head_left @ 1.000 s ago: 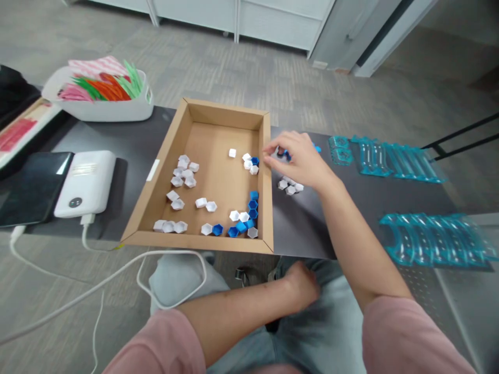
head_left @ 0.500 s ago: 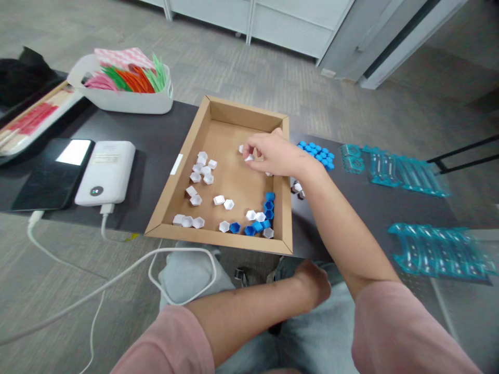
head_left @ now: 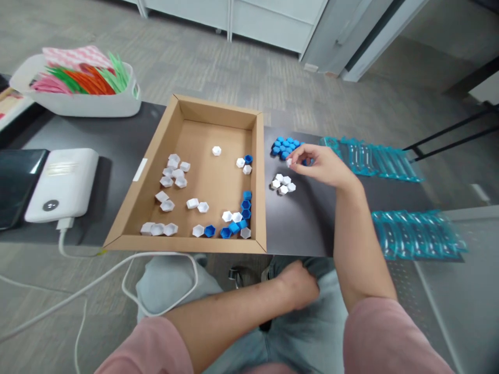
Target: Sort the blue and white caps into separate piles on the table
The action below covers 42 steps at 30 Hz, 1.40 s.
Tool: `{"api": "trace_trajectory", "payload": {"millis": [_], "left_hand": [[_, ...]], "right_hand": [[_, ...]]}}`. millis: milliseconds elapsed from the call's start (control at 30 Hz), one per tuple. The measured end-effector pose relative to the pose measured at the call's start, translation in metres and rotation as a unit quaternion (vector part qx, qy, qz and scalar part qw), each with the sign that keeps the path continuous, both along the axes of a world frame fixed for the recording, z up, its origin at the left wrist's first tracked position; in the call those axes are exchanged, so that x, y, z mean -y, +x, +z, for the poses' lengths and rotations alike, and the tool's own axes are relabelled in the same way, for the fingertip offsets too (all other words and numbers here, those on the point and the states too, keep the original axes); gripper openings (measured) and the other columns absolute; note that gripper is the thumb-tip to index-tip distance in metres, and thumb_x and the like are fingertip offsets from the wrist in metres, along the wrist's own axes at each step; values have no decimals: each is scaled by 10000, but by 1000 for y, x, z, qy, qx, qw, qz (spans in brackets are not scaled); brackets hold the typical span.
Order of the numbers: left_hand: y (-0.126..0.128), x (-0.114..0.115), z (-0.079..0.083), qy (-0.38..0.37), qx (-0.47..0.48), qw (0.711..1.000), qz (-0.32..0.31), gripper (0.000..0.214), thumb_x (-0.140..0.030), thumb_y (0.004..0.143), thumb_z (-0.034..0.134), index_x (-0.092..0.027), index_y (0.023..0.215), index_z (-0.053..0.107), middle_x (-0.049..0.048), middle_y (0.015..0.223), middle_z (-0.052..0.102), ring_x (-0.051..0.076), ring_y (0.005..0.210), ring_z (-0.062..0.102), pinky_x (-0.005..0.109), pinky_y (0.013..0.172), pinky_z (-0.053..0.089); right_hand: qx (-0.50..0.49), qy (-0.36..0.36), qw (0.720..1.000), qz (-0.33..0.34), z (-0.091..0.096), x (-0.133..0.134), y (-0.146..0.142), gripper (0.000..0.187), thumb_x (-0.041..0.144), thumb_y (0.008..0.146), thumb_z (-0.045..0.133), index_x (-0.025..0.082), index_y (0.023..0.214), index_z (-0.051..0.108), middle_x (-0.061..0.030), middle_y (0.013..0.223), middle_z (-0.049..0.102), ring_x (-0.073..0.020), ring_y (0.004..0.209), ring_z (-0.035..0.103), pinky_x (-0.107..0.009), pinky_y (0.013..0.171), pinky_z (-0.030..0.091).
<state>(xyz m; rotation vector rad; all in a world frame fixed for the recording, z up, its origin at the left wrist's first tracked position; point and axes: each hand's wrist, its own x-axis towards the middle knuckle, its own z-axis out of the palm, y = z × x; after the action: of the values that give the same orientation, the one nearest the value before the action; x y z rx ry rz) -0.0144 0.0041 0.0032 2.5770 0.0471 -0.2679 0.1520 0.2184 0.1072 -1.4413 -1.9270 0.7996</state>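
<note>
1. Writing: the white power bank [head_left: 66,182] carries faint lines of print and a dark oval, too small to read; a white label [head_left: 140,170] sits on the left rim of the cardboard box [head_left: 262,182], and I cannot make out any text on it.
2. Right hand [head_left: 325,165]: thumb and fingers pinch one white hexagonal piece [head_left: 289,162] above the tabletop [head_left: 307,223], right of the box, near the blue cluster [head_left: 285,146].
3. Left hand [head_left: 301,284]: lies on the lap, fingers tucked from sight; I cannot tell whether it is closed.
4. Inside the box: twenty-one white cups [head_left: 181,182] and eight blue cups [head_left: 246,204], by my count.
5. On the tabletop: about five pieces in the white cluster [head_left: 283,185]; the blue ones are partly covered by the right hand, so uncountable.
6. Far right: two groups of teal plastic parts [head_left: 417,236].
7. Left: one white basket [head_left: 95,108] of coloured strips [head_left: 91,80].
</note>
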Motion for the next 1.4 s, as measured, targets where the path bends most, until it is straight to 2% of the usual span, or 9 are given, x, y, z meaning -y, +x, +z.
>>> {"api": "trace_trajectory", "payload": {"millis": [233, 467, 667, 800, 900, 1067, 1167, 1300, 1400], "left_hand": [[7, 0, -5, -2, -35, 999, -27, 229, -187, 1156, 691, -148, 1120, 914, 198, 1188, 892, 242, 1004, 838, 344, 751, 400], [11, 2, -8, -5, -57, 998, -28, 208, -194, 1149, 724, -123, 1174, 918, 208, 1190, 892, 254, 1016, 837, 346, 775, 419], [8, 2, -7, -9, -43, 999, -26, 202, -160, 1133, 727, -148, 1119, 928, 209, 1221, 899, 263, 1063, 856, 358, 765, 463], [5, 3, -9, -3, -19, 1000, -15, 160, -139, 1085, 774, -156, 1040, 927, 203, 1129, 902, 260, 995, 851, 355, 752, 459], [4, 3, -10, -1, 1, 1000, -3, 155, -111, 1054, 790, -157, 992, 924, 209, 1065, 894, 244, 906, 828, 342, 745, 430], [0, -7, 0, -10, 1, 1000, 15, 236, -112, 1092, 696, -134, 1028, 921, 223, 1088, 884, 236, 894, 827, 339, 738, 422], [-1, -15, 9, -9, -6, 1000, 6, 279, -104, 1103, 641, -116, 1088, 920, 232, 1149, 886, 262, 980, 848, 354, 736, 435], [2, -18, 14, -22, -23, 999, 2, 268, -112, 1091, 657, -111, 1124, 923, 228, 1187, 889, 252, 961, 839, 355, 729, 433], [3, -14, 10, -25, -19, 999, 9, 249, -113, 1085, 685, -121, 1093, 933, 229, 1142, 889, 241, 884, 819, 355, 744, 435]], "right_hand": [[54, -63, 994, 73, -3, 0, 2, 239, 497, 918, 882, 265, 972, 853, -49, 957, 893, -268, 901, 815, -411, 883, 655], [44, -42, 995, 75, -2, 2, 3, 291, 545, 933, 884, 264, 965, 815, -51, 917, 855, -265, 897, 778, -422, 893, 643], [58, 65, 996, 30, -5, 2, -9, 252, 516, 993, 825, 270, 966, 783, -56, 955, 831, -263, 883, 731, -438, 900, 602], [50, 149, 987, 23, 2, 5, -42, 197, 481, 1054, 778, 284, 1057, 790, -57, 988, 813, -272, 908, 725, -449, 926, 575], [89, 179, 977, 76, 13, -4, -79, 201, 450, 1114, 722, 274, 1162, 807, -72, 1063, 813, -295, 1003, 740, -480, 1035, 547], [226, 153, 943, 191, 15, -59, -148, 362, 440, 1114, 757, 251, 1422, 784, -129, 1345, 770, -367, 1268, 709, -523, 1181, 465], [282, 120, 925, 225, 5, -84, -182, 348, 408, 1072, 786, 212, 1360, 784, -157, 1316, 759, -383, 1271, 699, -501, 1157, 455], [232, 71, 919, 311, 7, -72, -204, 182, 338, 1021, 773, 243, 1176, 762, -108, 1159, 790, -333, 1134, 695, -446, 1055, 491], [129, 48, 940, 312, 22, -45, -191, 191, 390, 1041, 784, 259, 1177, 754, -72, 1137, 790, -287, 1070, 677, -426, 1004, 532]]}}
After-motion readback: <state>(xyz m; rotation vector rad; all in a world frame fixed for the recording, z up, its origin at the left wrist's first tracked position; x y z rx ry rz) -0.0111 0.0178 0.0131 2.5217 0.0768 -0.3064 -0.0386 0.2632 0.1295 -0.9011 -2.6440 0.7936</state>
